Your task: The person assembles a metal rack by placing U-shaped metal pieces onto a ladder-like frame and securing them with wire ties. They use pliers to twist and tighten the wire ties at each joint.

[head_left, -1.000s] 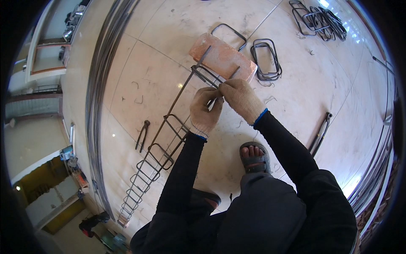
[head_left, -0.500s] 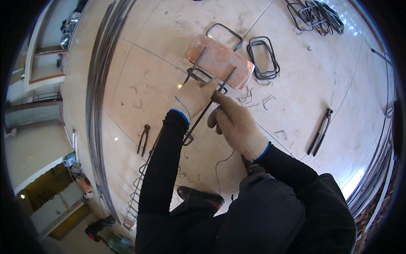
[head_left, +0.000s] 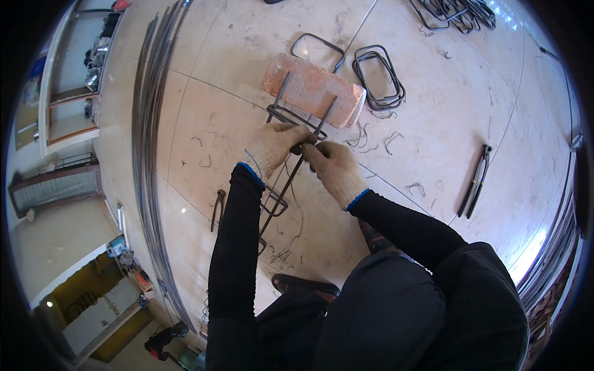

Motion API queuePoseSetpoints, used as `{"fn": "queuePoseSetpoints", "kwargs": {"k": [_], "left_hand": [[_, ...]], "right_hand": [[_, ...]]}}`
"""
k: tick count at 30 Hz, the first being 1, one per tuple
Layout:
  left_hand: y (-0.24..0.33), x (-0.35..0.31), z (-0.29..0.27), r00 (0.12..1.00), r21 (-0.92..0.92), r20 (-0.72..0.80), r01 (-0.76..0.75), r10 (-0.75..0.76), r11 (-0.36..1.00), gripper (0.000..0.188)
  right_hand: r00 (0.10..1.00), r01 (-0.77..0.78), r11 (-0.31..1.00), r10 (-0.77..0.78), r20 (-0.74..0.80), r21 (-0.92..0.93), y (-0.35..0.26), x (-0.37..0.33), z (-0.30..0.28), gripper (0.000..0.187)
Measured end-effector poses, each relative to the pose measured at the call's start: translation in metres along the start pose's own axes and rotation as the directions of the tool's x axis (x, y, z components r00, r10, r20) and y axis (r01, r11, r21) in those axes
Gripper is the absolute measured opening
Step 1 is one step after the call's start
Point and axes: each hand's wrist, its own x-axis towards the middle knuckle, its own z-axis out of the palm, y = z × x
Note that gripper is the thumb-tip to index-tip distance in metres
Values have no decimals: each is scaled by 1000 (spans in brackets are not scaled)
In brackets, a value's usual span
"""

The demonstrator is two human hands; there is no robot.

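Observation:
My left hand, in a beige knitted glove with a blue cuff, is closed with its fingertips at a long steel bar. My right hand, gloved alike, pinches at the same spot from the other side. A thin tie wire trails below the hands, and its upper end is hidden among my fingers. Just beyond them, bent rectangular stirrups sit around the bar and a second parallel one. The far ends of both bars rest on a reddish brick. Another stirrup hangs lower on the bars, beside my left forearm.
Loose stirrups lie by the brick, with a larger heap at the far right. Long-handled pincers lie right, and another pair left. Long steel rods run along the left. Wire scraps dot the tiled floor.
My right hand has moved left and closed in beside my left fingertips at the bar. The wire trailing beneath my right hand now hangs nearer the left hand. The view has shifted slightly.

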Motion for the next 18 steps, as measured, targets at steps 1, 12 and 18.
{"fn": "queuePoseSetpoints", "kwargs": {"k": [1,12,18], "left_hand": [[0,1,1,1000,34,5,-9,9,999,40],[4,-1,29,962,29,-249,-113,117,993,33],[-8,1,42,926,-115,-352,-185,134,976,30]], "right_hand": [[1000,-14,999,13,19,43,2,1,4,47],[913,277,817,-387,-125,-507,22,8,15,32],[939,267,877,-330,-96,-400,25,10,9,38]]}}
